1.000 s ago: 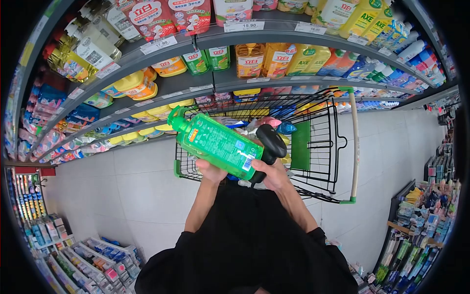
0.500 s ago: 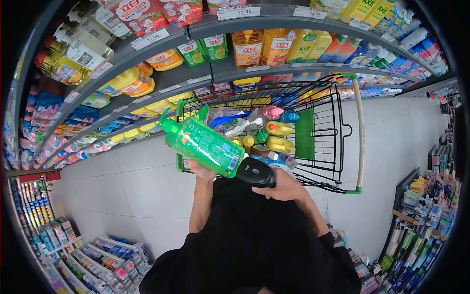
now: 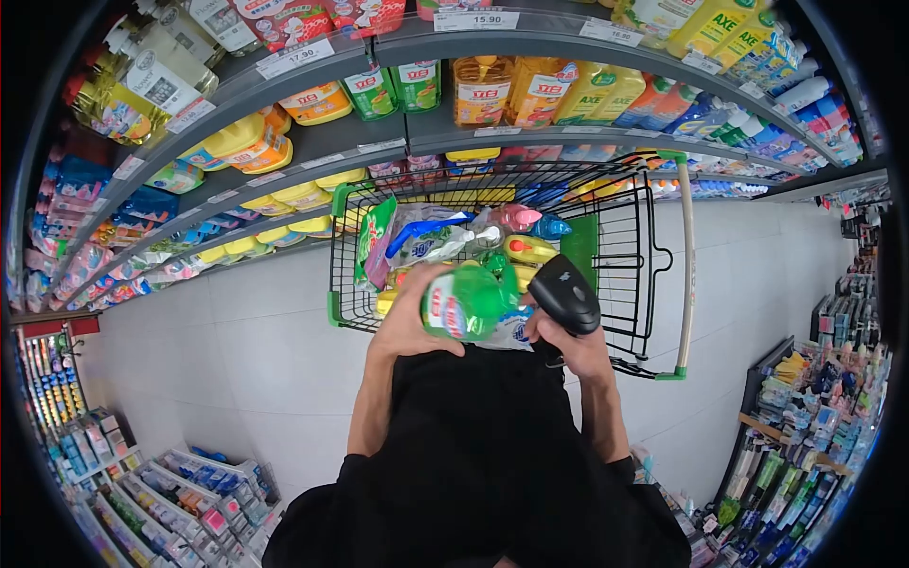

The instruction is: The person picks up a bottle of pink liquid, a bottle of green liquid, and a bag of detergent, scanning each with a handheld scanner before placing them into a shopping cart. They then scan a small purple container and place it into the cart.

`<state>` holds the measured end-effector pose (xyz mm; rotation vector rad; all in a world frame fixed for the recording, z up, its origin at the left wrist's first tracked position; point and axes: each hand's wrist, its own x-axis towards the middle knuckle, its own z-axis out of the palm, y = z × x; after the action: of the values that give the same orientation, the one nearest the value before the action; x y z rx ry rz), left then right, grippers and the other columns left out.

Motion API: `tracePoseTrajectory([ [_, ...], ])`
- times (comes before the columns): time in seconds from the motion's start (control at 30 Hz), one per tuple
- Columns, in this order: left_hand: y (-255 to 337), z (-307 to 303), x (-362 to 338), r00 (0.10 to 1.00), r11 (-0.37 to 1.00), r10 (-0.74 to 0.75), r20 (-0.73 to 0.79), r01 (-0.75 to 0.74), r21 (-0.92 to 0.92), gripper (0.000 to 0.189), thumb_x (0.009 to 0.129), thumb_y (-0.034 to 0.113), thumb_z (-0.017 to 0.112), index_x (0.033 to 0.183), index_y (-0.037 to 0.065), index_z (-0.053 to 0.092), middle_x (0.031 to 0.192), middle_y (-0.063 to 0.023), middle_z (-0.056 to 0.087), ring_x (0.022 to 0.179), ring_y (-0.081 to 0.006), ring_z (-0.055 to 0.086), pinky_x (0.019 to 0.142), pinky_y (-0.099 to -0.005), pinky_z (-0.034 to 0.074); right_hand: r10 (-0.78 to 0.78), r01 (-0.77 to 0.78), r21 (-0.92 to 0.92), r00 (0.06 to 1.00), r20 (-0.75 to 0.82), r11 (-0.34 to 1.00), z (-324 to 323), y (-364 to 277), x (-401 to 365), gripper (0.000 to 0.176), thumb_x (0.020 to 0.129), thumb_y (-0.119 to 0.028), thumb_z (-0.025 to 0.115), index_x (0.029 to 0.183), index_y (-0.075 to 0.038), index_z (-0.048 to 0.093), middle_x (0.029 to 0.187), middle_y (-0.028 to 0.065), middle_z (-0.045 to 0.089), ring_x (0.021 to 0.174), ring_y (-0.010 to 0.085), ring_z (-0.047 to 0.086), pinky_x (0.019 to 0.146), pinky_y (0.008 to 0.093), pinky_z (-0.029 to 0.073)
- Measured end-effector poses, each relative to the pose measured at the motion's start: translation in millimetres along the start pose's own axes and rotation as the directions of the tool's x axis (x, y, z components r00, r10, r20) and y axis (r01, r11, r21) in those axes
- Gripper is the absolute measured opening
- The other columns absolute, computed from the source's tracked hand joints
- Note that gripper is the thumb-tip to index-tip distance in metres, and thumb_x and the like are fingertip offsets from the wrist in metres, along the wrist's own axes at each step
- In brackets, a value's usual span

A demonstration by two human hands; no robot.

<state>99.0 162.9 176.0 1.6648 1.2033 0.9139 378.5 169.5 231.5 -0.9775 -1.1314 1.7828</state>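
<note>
My left hand [image 3: 400, 327] is wrapped round a green dish soap bottle [image 3: 464, 305], which is tilted and slightly blurred. Its label with red and white print faces up towards me. In my right hand [image 3: 579, 354] is a black barcode scanner [image 3: 566, 295], its head pointing up and away from me, just right of the bottle. Both hands are over the near side of a shopping cart [image 3: 685, 275]. Inside the cart lie a yellow bottle [image 3: 528, 250], a pink bottle [image 3: 520, 219], a blue-capped bottle [image 3: 551, 227] and a green and purple bag [image 3: 377, 237].
A long shelf [image 3: 369, 156] of detergent bottles with price tags runs along the far side of the cart. Behind me on the left stands a low rack [image 3: 180, 506] of small goods. Another packed rack [image 3: 786, 445] is at the right. Pale tiled floor [image 3: 256, 369] lies between.
The bottle has been turned and drawn right, from lying lengthwise with its barcode label showing to its front label showing. My right hand has shifted right with the scanner, which now points away.
</note>
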Motion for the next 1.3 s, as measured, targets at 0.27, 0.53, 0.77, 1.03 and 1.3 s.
tracePoseTrajectory([
  [0.27,3,17,5,0.975,0.999,-0.047,0.218,0.043,0.023,0.113,0.037,0.035,0.098,0.136,0.009,0.050,0.129,-0.0134,0.053,0.123,-0.0363,0.047,0.106,-0.0461,0.038,0.113,-0.115,-0.090,0.993,-0.032,0.989,-14,7,-15,0.038,0.088,-0.012,0.071,0.120,0.000,0.055,0.097,0.0065,0.061,0.079,0.0151,0.060,0.072,0.0311,0.051],
  [0.53,8,1,20,0.929,0.993,-0.058,0.366,0.015,0.119,0.110,0.034,0.022,0.094,0.136,0.011,0.052,0.130,-0.0121,0.054,0.125,-0.0350,0.047,0.107,-0.0452,0.035,0.106,-0.114,-0.377,0.994,-0.040,0.919,-8,-3,-11,0.055,0.078,-0.020,0.084,0.121,0.000,0.056,0.106,0.0051,0.063,0.089,0.0117,0.059,0.078,0.0301,0.050],
  [0.77,-10,-15,36,0.842,0.996,0.067,0.536,-0.091,0.018,0.110,0.033,0.021,0.093,0.135,0.011,0.052,0.129,-0.0122,0.056,0.122,-0.0350,0.050,0.106,-0.0442,0.037,0.002,0.275,-0.733,0.936,0.353,0.622,0,-28,13,0.054,0.069,-0.020,0.086,0.111,0.003,0.061,0.098,0.0165,0.068,0.088,0.0357,0.067,0.080,0.0382,0.053],
  [1.03,-40,-8,36,0.912,0.977,0.187,0.366,-0.134,-0.166,0.104,0.041,0.023,0.094,0.135,0.007,0.051,0.132,-0.0135,0.055,0.126,-0.0333,0.049,0.107,-0.0431,0.037,0.150,0.073,-0.722,0.959,0.240,0.687,40,-56,50,0.036,0.076,-0.020,0.079,0.100,0.002,0.064,0.086,0.0146,0.069,0.077,0.0276,0.066,0.075,0.0361,0.052],
  [1.3,-134,-6,-36,0.906,0.907,-0.354,-0.232,0.393,0.154,0.050,0.084,0.027,0.071,0.126,0.003,0.058,0.118,-0.0174,0.064,0.111,-0.0350,0.061,0.095,-0.0429,0.048,0.201,-0.059,-0.810,0.977,0.074,0.583,29,-31,136,0.031,0.076,-0.023,0.074,0.094,0.001,0.067,0.075,0.0135,0.068,0.069,0.0254,0.064,0.072,0.0385,0.050],
])
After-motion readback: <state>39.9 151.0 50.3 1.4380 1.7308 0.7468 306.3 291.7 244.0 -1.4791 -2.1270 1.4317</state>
